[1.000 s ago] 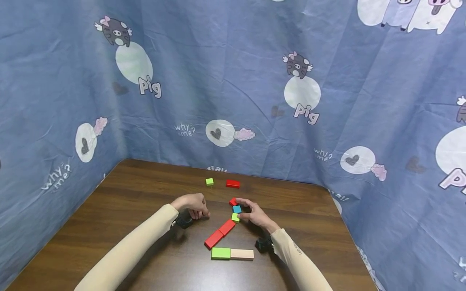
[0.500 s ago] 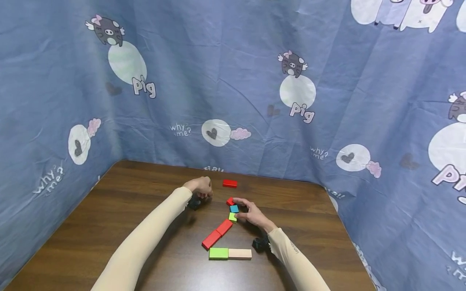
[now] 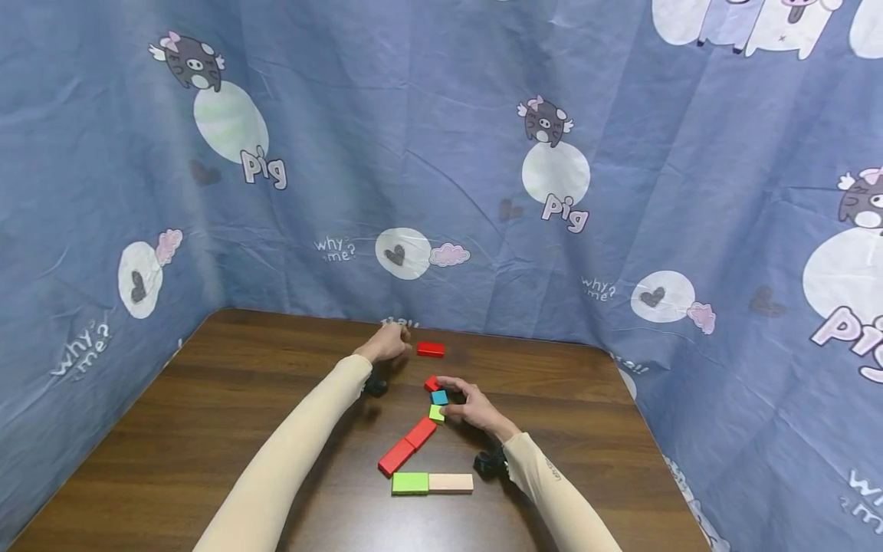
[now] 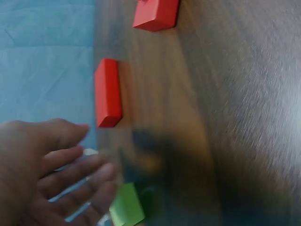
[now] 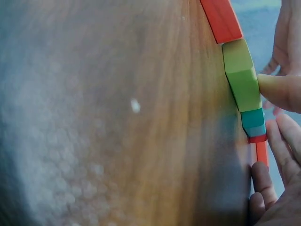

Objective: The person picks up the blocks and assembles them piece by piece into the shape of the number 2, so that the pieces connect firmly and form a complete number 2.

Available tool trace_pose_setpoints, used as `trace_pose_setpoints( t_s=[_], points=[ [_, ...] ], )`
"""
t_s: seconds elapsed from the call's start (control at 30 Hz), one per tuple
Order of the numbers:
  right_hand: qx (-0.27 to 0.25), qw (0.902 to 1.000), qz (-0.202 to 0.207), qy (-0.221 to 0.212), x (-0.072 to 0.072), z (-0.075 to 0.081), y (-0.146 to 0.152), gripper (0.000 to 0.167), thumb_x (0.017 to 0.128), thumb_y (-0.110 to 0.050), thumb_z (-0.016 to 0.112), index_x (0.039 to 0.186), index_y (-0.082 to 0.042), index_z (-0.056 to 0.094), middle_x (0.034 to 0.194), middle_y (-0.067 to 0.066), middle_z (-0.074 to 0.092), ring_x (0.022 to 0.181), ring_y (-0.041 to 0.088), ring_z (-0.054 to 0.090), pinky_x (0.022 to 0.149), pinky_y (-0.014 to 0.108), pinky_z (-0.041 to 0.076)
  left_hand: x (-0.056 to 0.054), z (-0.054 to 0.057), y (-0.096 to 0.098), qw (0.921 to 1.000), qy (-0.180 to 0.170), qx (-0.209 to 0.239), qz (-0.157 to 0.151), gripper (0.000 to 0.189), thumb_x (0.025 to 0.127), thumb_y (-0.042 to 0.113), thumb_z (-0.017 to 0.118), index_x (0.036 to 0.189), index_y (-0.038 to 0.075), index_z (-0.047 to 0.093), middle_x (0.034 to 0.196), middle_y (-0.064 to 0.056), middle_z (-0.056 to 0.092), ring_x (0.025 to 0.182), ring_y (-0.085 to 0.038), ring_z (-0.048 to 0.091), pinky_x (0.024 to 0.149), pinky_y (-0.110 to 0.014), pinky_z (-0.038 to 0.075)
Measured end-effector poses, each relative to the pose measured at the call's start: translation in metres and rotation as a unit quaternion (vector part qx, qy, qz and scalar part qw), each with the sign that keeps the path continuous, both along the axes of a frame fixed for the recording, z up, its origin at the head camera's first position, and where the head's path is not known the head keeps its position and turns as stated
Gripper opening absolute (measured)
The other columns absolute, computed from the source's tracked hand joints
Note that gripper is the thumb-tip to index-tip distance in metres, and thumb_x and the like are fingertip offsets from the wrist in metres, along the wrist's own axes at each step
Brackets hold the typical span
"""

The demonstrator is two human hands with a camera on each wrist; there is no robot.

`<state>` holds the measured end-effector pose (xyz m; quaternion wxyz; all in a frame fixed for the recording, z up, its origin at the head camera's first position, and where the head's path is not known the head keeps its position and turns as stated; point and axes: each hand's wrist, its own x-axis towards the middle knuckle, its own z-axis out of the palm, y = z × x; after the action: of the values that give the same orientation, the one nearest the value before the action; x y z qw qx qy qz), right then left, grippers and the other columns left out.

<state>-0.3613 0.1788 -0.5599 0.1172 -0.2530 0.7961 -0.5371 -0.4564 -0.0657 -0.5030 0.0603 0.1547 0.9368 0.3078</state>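
My left hand point(image 3: 388, 343) reaches to the far side of the table, left of a red block point(image 3: 431, 349). In the left wrist view its fingers are spread beside a small green block point(image 4: 127, 207), apparently without gripping it; the head view hides that block behind the hand. My right hand point(image 3: 476, 406) rests along a short row of cubes: green point(image 3: 437, 414), blue point(image 3: 439, 398) and red point(image 3: 431, 383). Its thumb point(image 5: 282, 92) touches the green cube, and its index fingertip lies by the red one. The row continues from two red blocks point(image 3: 396, 458) laid end to end.
Nearer the body, a green block point(image 3: 410, 483) and a pale wooden block point(image 3: 451, 483) lie end to end. A blue patterned curtain point(image 3: 441, 169) hangs behind the wooden table point(image 3: 566, 475). Dark camera mounts sit at both wrists.
My left hand has moved away from me to the far green block, which it now covers in the head view. The right hand stays at the cubes. The head view has shifted slightly.
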Motion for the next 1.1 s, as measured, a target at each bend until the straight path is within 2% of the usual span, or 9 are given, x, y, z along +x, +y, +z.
trace_pose_setpoints(
  t_s=[0.07,0.17,0.37,0.47,0.57,0.7,0.87,0.97,1.1],
  points=[
    [-0.001,1.0000,0.005,-0.001,-0.001,0.000,0.001,0.062,0.084,-0.002,0.070,0.140,0.000,0.045,0.140,0.020,0.050,0.128,0.040,0.044,0.105,0.055,0.033,-0.002,-0.005,0.005,0.9997,0.006,0.022,0.006,0.033,0.091,0.011,0.062,0.122,-0.002,0.061,0.124,-0.018,0.062,0.116,-0.031,0.058,0.096,-0.043,0.046],
    [0.008,0.9999,0.008,0.007,-0.002,-0.002,0.002,0.061,0.084,-0.004,0.070,0.140,-0.001,0.046,0.140,0.018,0.051,0.128,0.037,0.045,0.105,0.049,0.035,-0.005,-0.012,0.012,0.9993,0.014,0.034,0.010,0.040,0.093,0.014,0.062,0.130,0.001,0.057,0.132,-0.016,0.058,0.125,-0.031,0.052,0.101,-0.044,0.043],
    [0.011,0.9980,0.023,0.058,-0.001,-0.002,0.002,0.058,0.085,-0.012,0.071,0.138,-0.003,0.048,0.138,0.013,0.055,0.124,0.023,0.050,0.099,0.030,0.041,-0.009,-0.020,0.021,0.9997,0.022,-0.006,0.008,0.042,0.094,0.019,0.062,0.133,0.004,0.055,0.134,-0.015,0.057,0.126,-0.029,0.051,0.102,-0.044,0.042],
    [0.005,0.9976,0.028,0.064,0.000,-0.001,0.001,0.058,0.085,-0.012,0.070,0.138,-0.003,0.048,0.137,0.013,0.055,0.122,0.020,0.050,0.097,0.027,0.041,-0.010,-0.023,0.022,0.9995,0.020,-0.023,0.005,0.042,0.093,0.018,0.063,0.132,0.005,0.056,0.134,-0.014,0.058,0.126,-0.029,0.052,0.102,-0.044,0.042],
    [0.013,0.9987,0.020,0.045,0.001,0.001,0.000,0.058,0.085,-0.009,0.070,0.138,-0.003,0.048,0.138,0.014,0.054,0.124,0.024,0.049,0.099,0.031,0.040,-0.011,-0.026,0.023,0.9988,0.024,-0.042,-0.002,0.042,0.092,0.018,0.064,0.131,0.005,0.057,0.132,-0.012,0.059,0.125,-0.027,0.053,0.102,-0.043,0.042],
    [0.020,0.9996,0.003,0.020,0.003,0.006,-0.001,0.059,0.084,-0.004,0.070,0.138,0.000,0.047,0.139,0.018,0.052,0.126,0.035,0.047,0.103,0.044,0.037,-0.012,-0.029,0.024,0.9985,0.027,-0.048,-0.004,0.042,0.092,0.021,0.065,0.131,0.006,0.058,0.132,-0.011,0.060,0.126,-0.026,0.052,0.103,-0.042,0.042],
    [0.007,0.9998,0.017,0.009,0.014,0.026,-0.004,0.059,0.084,0.005,0.066,0.138,0.009,0.043,0.139,0.028,0.048,0.128,0.045,0.042,0.105,0.057,0.031,-0.012,-0.028,0.026,0.9984,0.026,-0.050,-0.005,0.040,0.092,0.023,0.065,0.129,0.007,0.060,0.131,-0.011,0.060,0.126,-0.026,0.052,0.103,-0.043,0.041],
    [0.003,0.9997,0.022,0.007,0.019,0.035,-0.006,0.058,0.083,0.006,0.065,0.137,0.012,0.042,0.138,0.030,0.047,0.127,0.048,0.041,0.104,0.060,0.031,-0.010,-0.027,0.027,0.9977,0.035,-0.058,-0.006,0.037,0.092,0.023,0.065,0.126,0.006,0.062,0.129,-0.011,0.060,0.124,-0.027,0.052,0.103,-0.044,0.041],
    [0.005,0.9997,0.023,0.006,0.019,0.034,-0.005,0.058,0.083,0.006,0.065,0.137,0.011,0.042,0.138,0.030,0.047,0.128,0.047,0.041,0.105,0.060,0.030,-0.010,-0.029,0.030,0.9960,0.057,-0.068,-0.006,0.032,0.092,0.022,0.065,0.120,0.006,0.065,0.121,-0.011,0.062,0.120,-0.028,0.054,0.101,-0.044,0.042]
  ],
)
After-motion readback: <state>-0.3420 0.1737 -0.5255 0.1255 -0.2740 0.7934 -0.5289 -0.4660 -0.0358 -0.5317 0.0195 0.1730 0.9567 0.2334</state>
